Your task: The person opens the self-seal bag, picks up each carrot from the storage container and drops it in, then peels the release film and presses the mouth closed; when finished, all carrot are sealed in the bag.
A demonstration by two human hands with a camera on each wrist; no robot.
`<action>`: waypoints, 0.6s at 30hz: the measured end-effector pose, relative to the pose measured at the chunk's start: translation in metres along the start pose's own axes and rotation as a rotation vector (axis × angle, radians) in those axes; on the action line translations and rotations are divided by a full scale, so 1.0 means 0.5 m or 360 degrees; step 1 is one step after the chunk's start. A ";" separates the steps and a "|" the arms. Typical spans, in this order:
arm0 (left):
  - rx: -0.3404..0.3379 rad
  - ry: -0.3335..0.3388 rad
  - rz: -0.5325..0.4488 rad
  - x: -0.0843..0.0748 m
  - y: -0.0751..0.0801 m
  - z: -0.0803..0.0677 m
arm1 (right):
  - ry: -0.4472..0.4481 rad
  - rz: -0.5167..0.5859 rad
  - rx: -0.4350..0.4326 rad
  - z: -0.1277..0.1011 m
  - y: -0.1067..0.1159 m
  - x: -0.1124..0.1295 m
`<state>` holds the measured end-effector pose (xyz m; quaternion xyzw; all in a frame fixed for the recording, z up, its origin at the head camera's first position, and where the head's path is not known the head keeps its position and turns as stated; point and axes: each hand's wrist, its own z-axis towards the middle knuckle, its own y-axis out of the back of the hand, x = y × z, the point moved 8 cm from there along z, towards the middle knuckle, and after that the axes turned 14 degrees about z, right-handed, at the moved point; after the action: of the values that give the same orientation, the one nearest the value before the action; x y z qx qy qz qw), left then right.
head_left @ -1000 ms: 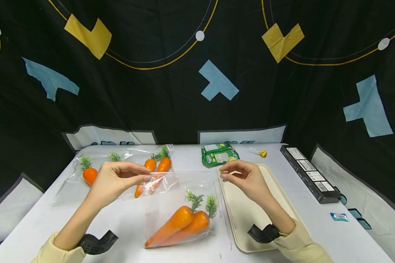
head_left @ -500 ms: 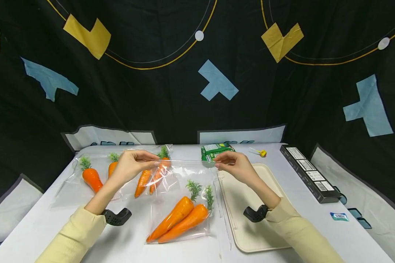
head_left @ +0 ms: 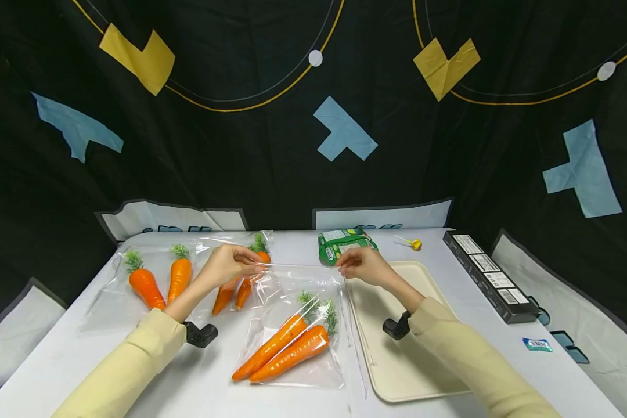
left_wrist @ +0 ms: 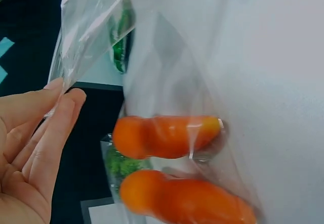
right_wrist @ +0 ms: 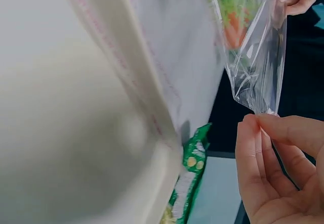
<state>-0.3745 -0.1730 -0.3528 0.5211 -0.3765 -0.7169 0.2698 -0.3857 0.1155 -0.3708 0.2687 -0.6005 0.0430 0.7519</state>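
Between my two hands hangs a clear plastic bag (head_left: 313,371) with two orange carrots (head_left: 290,355) in it, green tops uppermost. My left hand (head_left: 229,265) pinches its top left corner between thumb and fingers; the left wrist view shows the film (left_wrist: 76,57) gathered at the fingertips. At the top right corner my right hand (head_left: 363,266) pinches the film too, seen close in the right wrist view beside the bag (right_wrist: 258,77). The carrots lean to the lower left, their tips near the bag's bottom, low over the white table (head_left: 198,395).
Behind my left hand lie bagged carrots (head_left: 146,287). A cream tray (head_left: 428,392) sits under my right forearm. Farther back are a green packet (head_left: 345,241) and a lollipop (head_left: 415,244). On the right are a long black box (head_left: 493,277) and a small blue packet (head_left: 537,345).
Both hands have moved away from me and closer together, the left one shifting right. The bag's top edge has slackened, and the carrots inside have settled slightly apart.
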 end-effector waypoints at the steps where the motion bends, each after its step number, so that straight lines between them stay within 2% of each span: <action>1: 0.0002 0.0002 0.0015 0.001 -0.004 0.003 | -0.0014 -0.0016 0.0000 0.002 -0.001 -0.005; 10: -0.0062 0.0021 0.0139 0.010 -0.027 0.017 | -0.0036 -0.0182 -0.0028 0.013 -0.005 -0.022; 18: -0.0110 -0.0022 0.0275 0.005 -0.019 0.017 | 0.0033 -0.0302 -0.0059 0.007 0.001 -0.015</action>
<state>-0.3831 -0.1675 -0.3608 0.4720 -0.3969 -0.7071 0.3458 -0.3913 0.1164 -0.3771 0.3099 -0.5652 -0.0370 0.7637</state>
